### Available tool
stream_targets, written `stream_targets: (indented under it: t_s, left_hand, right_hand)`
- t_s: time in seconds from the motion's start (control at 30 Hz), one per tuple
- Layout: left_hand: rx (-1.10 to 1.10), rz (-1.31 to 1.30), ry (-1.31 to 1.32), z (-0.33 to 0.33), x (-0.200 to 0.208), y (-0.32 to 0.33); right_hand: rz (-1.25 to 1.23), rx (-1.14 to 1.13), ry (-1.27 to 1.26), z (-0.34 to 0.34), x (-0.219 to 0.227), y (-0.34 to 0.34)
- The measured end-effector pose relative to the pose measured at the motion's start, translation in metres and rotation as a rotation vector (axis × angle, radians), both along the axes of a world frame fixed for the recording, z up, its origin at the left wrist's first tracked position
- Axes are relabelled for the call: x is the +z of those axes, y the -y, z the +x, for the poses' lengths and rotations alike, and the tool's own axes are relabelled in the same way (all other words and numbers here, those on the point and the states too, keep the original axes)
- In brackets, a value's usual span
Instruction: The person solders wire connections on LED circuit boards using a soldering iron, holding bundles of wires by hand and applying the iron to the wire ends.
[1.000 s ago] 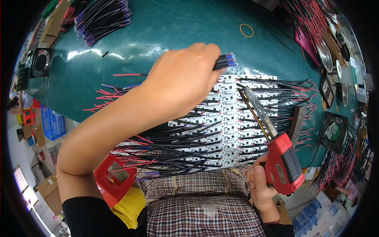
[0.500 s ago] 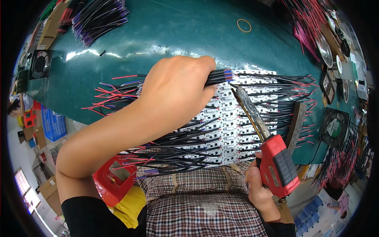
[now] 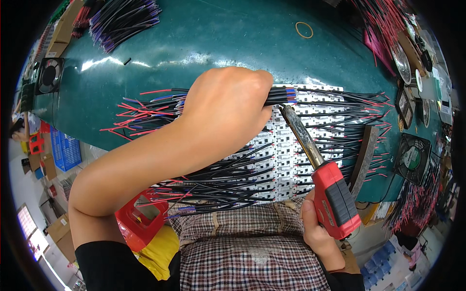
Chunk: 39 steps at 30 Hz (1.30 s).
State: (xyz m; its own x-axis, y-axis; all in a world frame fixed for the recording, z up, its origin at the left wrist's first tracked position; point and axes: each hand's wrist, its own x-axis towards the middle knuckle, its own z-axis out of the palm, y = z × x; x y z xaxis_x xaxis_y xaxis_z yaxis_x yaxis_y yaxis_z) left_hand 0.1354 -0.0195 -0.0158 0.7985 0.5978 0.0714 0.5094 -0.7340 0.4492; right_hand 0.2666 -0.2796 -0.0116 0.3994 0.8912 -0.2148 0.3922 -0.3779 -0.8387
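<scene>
My left hand [image 3: 228,99] is closed around a bundle of black wires [image 3: 282,95] whose blue and brown ends point right, over the top of a white circuit board panel [image 3: 284,165]. My right hand [image 3: 316,228] grips a red and black soldering gun [image 3: 335,199]. Its dark metal tip [image 3: 286,110] is just below the bundle's ends, close to the panel; whether it touches cannot be made out. Rows of black wires with red ends [image 3: 218,177] extend from the panel's left side. More such wires [image 3: 364,102] extend from its right side.
A dark metal bar [image 3: 364,155] lies across the right-hand wires. Fans stand at the right [image 3: 411,157] and far left [image 3: 50,75]. A wire bundle [image 3: 124,22] and a rubber band [image 3: 304,30] lie at the back. A red stool [image 3: 138,228] is at lower left.
My left hand and its wire bundle have shifted slightly right. The soldering gun has moved left, its tip now nearer my left fingers and under the wires.
</scene>
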Motion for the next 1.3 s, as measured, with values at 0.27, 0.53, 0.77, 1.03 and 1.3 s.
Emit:
stream_targets:
  t_s: [0.27, 0.53, 0.77, 1.03, 1.3]
  left_hand:
    - [0.001, -0.021, -0.068, 0.004, 0.005, -0.001]
    - [-0.018, -0.014, -0.115, 0.007, 0.004, -0.005]
    - [-0.028, -0.010, -0.111, 0.009, 0.006, -0.006]
    - [-0.023, -0.013, -0.131, 0.011, 0.005, -0.007]
    - [-0.023, -0.047, -0.112, 0.009, 0.006, -0.008]
  right_hand:
    - [-0.032, -0.076, -0.029, -0.004, -0.004, 0.002]
    - [0.088, 0.061, 0.105, 0.001, -0.005, -0.006]
    - [0.065, 0.107, 0.141, 0.001, -0.007, -0.002]
    - [0.008, 0.007, 0.068, -0.001, -0.002, 0.008]
    - [0.001, -0.039, 0.035, -0.003, -0.005, 0.005]
